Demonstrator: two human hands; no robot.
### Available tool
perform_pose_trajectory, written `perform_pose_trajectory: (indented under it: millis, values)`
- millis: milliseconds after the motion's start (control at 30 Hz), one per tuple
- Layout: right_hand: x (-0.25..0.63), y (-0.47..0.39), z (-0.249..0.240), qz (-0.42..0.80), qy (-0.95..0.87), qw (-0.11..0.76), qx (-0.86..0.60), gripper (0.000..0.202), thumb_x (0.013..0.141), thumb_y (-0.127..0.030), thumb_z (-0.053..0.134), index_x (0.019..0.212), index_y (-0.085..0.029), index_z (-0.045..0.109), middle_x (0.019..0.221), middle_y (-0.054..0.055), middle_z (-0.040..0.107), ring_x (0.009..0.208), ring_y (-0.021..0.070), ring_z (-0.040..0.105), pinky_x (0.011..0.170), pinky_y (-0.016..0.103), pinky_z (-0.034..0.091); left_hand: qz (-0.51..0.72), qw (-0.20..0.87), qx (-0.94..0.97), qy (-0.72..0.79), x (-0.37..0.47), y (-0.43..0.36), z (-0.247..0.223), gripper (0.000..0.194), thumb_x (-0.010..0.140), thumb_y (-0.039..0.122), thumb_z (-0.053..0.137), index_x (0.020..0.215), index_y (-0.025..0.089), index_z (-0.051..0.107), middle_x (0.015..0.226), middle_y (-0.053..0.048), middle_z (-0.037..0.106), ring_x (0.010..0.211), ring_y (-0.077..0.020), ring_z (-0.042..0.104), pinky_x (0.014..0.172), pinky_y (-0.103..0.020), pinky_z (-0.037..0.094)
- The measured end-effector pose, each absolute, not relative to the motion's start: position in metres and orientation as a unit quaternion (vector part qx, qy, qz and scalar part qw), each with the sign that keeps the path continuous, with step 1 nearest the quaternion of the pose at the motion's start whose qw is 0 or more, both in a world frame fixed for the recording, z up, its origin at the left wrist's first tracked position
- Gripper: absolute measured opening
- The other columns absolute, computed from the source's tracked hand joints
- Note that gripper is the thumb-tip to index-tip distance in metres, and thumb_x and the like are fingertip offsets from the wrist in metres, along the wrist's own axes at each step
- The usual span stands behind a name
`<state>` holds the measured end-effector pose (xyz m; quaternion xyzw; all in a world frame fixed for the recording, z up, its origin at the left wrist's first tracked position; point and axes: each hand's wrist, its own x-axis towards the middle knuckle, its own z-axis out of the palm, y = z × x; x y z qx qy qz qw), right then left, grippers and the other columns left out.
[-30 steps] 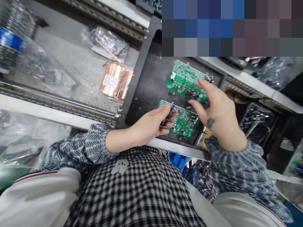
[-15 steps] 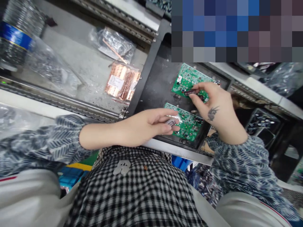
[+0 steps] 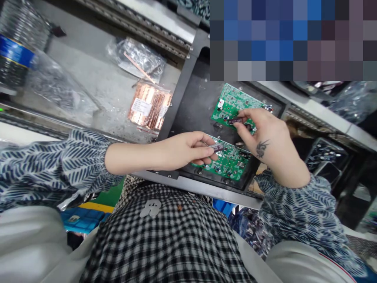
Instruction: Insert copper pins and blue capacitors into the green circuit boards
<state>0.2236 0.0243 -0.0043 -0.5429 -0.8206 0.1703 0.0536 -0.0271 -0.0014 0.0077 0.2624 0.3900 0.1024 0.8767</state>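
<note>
Two green circuit boards lie on a black carrier tray (image 3: pixel 193 94). Over the far circuit board (image 3: pixel 232 98), my right hand (image 3: pixel 262 131) pinches a dark cylindrical capacitor (image 3: pixel 235 120) between thumb and fingertips, close to the board's front edge. My left hand (image 3: pixel 194 149) hovers above the near circuit board (image 3: pixel 232 159). Its thumb and fingers grip a similar dark capacitor (image 3: pixel 217 147) with a pale stripe. Part of the near board is hidden by the left fingers. Whether the right capacitor touches the board, I cannot tell.
Left of the tray lie a bundle of copper-coloured strips (image 3: pixel 149 104) in plastic and a crumpled clear bag (image 3: pixel 59 80). A large water bottle (image 3: pixel 17 47) stands at the far left. A clear container of small parts (image 3: pixel 328 155) sits at the right, beyond my right arm.
My left fingers have turned the capacitor, so more of it shows. The right hand keeps its capacitor at the far board's front edge. The view has shifted slightly.
</note>
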Motion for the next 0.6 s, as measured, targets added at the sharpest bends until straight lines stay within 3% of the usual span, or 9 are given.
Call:
perform_pose_trajectory:
  millis: [300, 433, 533, 600]
  values:
    - [0.223, 0.025, -0.008, 0.153, -0.832, 0.064, -0.529, 0.019, 0.102, -0.036, 0.049, 0.114, -0.039, 0.064, 0.098, 0.006, 0.072, 0.092, 0.0295, 0.070, 0.080, 0.051, 0.061, 0.132, 0.876, 0.266, 0.380, -0.031, 0.000, 0.004, 0.008, 0.097, 0.017, 0.061, 0.104, 0.013, 0.058, 0.095, -0.003, 0.070, 0.079, -0.0083, 0.063, 0.079, -0.023, 0.051]
    - [0.221, 0.020, -0.009, 0.130, -0.842, 0.096, -0.515, 0.021, 0.101, -0.041, 0.055, 0.116, -0.030, 0.065, 0.106, 0.009, 0.073, 0.099, 0.0309, 0.071, 0.083, 0.052, 0.062, 0.144, 0.874, 0.252, 0.389, -0.031, -0.002, 0.002, 0.008, 0.095, 0.014, 0.062, 0.101, 0.014, 0.057, 0.093, -0.002, 0.070, 0.079, -0.0089, 0.064, 0.080, -0.024, 0.051]
    - [0.214, 0.009, 0.006, 0.155, -0.844, 0.147, -0.492, 0.039, 0.097, -0.046, 0.065, 0.128, -0.023, 0.061, 0.121, 0.013, 0.070, 0.112, 0.0313, 0.069, 0.091, 0.050, 0.061, 0.151, 0.874, 0.252, 0.386, -0.027, 0.000, 0.005, 0.008, 0.094, 0.012, 0.063, 0.099, 0.013, 0.057, 0.086, -0.002, 0.069, 0.076, -0.0098, 0.064, 0.083, -0.027, 0.051]
    - [0.208, 0.001, 0.021, 0.238, -0.839, 0.173, -0.457, 0.038, 0.095, -0.044, 0.069, 0.127, -0.026, 0.062, 0.112, 0.008, 0.073, 0.099, 0.0257, 0.072, 0.084, 0.041, 0.062, 0.142, 0.881, 0.271, 0.361, -0.022, 0.008, 0.008, 0.008, 0.091, 0.010, 0.066, 0.094, 0.013, 0.060, 0.081, -0.002, 0.068, 0.076, -0.0122, 0.065, 0.083, -0.029, 0.052]
